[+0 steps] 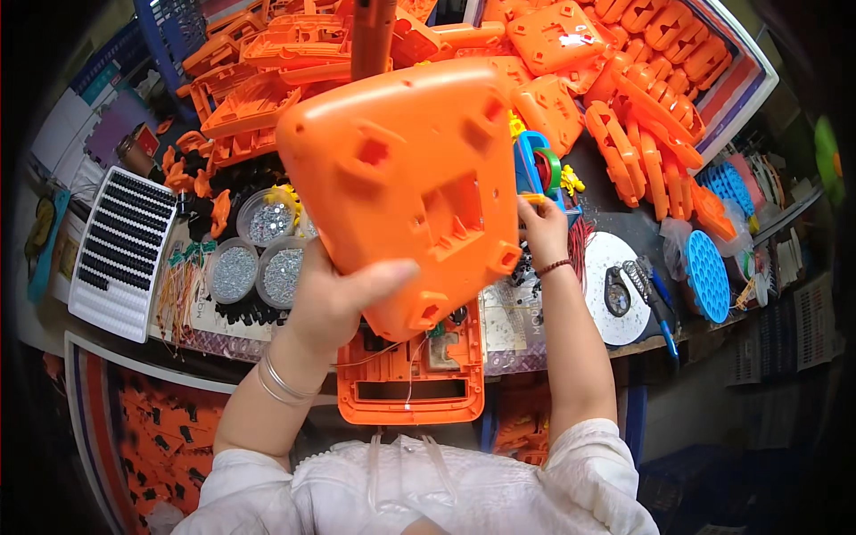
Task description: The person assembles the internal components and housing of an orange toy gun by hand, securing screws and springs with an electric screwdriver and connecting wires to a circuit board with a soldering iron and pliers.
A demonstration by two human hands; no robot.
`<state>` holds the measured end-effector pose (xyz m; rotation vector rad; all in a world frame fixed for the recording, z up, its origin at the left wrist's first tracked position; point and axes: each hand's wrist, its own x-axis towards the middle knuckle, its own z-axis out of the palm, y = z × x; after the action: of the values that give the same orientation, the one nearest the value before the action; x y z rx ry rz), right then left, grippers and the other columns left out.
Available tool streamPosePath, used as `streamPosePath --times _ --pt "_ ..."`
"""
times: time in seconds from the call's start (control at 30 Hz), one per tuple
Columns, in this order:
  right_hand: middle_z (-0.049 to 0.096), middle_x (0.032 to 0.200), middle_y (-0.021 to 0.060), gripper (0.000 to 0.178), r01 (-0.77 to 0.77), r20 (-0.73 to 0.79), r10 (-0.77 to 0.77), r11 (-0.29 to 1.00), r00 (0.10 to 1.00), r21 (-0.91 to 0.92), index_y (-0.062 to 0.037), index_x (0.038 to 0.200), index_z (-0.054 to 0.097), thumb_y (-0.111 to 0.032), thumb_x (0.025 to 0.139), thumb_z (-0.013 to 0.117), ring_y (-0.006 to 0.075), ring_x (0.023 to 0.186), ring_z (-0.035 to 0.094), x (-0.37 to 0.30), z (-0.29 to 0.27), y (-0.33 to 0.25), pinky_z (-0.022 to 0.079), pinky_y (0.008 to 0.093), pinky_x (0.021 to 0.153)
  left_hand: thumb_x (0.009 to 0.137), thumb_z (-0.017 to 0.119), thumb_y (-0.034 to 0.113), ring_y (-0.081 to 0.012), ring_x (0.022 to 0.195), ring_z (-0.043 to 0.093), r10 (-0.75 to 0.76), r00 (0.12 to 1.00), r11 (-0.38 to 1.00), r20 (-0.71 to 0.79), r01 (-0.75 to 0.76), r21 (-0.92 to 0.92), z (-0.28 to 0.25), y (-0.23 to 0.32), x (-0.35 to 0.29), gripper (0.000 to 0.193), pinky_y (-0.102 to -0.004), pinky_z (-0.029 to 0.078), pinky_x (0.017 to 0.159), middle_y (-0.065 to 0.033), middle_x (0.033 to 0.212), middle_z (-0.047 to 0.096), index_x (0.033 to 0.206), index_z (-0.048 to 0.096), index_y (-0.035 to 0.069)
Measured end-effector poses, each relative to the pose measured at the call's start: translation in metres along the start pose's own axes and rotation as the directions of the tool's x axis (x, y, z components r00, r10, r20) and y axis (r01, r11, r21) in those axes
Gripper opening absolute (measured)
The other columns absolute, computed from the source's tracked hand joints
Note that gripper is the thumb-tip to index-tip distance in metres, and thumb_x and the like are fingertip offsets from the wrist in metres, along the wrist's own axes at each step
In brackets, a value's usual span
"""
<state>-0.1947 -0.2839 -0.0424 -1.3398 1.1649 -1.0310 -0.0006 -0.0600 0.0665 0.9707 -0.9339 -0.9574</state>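
My left hand [332, 290] grips an orange plastic shell [383, 223] by its lower left edge, thumb across its face. The shell is tilted and raised above the bench, showing a rectangular opening and several corner recesses. My right hand [542, 234] is just beyond the shell's right edge, beside a blue and green plastic item [540, 160]. Its fingers are closed near a small yellow-orange part, and what they hold is unclear. Under the raised shell lies another orange housing [411, 406] with a handle slot and thin wires; the shell hides its upper part.
Orange shells [553, 40] are heaped at the back. Clear tubs of small metal parts [234, 270] and a white rack with black pieces [123, 254] stand left. At right are a white disc [610, 308], a blue pen-like tool [664, 325] and a blue perforated disc [707, 276].
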Motion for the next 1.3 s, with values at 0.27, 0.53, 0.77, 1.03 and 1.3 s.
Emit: streamPosePath --times 0.27,0.53,0.77,1.03,1.3 --pt "0.06 0.082 0.0041 0.025 0.4 -0.263 -0.36 0.909 0.895 0.118 -0.0043 0.106 0.049 -0.028 0.098 0.051 0.0053 0.065 0.055 -0.063 -0.035 -0.066 0.044 0.0197 0.05 0.075 0.057 0.016 -0.0219 0.109 0.059 0.064 0.566 -0.064 0.822 -0.82 0.569 -0.015 -0.042 -0.018 0.038 -0.0321 0.053 0.082 -0.0014 0.117 0.061 0.112 0.064 0.01" --pt "0.065 0.08 0.0099 0.015 0.434 0.35 -0.349 0.878 0.869 -0.202 0.0027 0.104 0.05 -0.005 0.093 0.055 0.0144 0.067 0.066 -0.15 -0.011 -0.061 0.051 0.0258 0.06 0.076 0.057 0.014 -0.0207 0.11 0.059 0.047 0.572 -0.024 0.819 -0.819 0.573 -0.011 -0.052 -0.019 0.038 -0.029 0.053 0.074 -0.0015 0.102 0.06 0.114 0.063 0.01" --pt "0.065 0.08 0.0108 0.015 0.503 0.427 -0.37 0.826 0.825 -0.256 0.003 0.104 0.05 -0.007 0.093 0.054 0.0191 0.067 0.067 -0.152 -0.008 -0.063 0.051 0.027 0.06 0.077 0.057 0.015 -0.0204 0.11 0.059 0.041 0.579 -0.031 0.814 -0.814 0.581 -0.01 -0.053 -0.022 0.038 -0.0288 0.053 0.074 -0.0013 0.1 0.061 0.114 0.063 0.01" --pt "0.065 0.083 0.0114 0.016 0.418 0.374 -0.321 0.882 0.87 -0.215 0.0026 0.104 0.048 -0.007 0.093 0.054 0.0227 0.069 0.068 -0.147 -0.004 -0.057 0.052 0.0295 0.059 0.077 0.057 0.015 -0.0201 0.11 0.059 0.047 0.582 -0.015 0.811 -0.812 0.584 -0.01 -0.056 -0.022 0.036 -0.0279 0.054 0.073 -0.001 0.097 0.061 0.112 0.064 0.01" --pt "0.064 0.082 0.0104 0.035 0.77 0.59 -0.515 0.538 0.622 -0.342 -0.0014 0.108 0.044 -0.004 0.083 0.069 0.022 0.065 0.066 -0.153 0.004 -0.075 0.051 0.0316 0.056 0.077 0.058 0.016 -0.0198 0.11 0.059 0.055 0.581 -0.032 0.812 -0.812 0.583 -0.011 -0.057 -0.022 0.035 -0.0274 0.053 0.074 -0.0008 0.095 0.06 0.11 0.066 0.01"
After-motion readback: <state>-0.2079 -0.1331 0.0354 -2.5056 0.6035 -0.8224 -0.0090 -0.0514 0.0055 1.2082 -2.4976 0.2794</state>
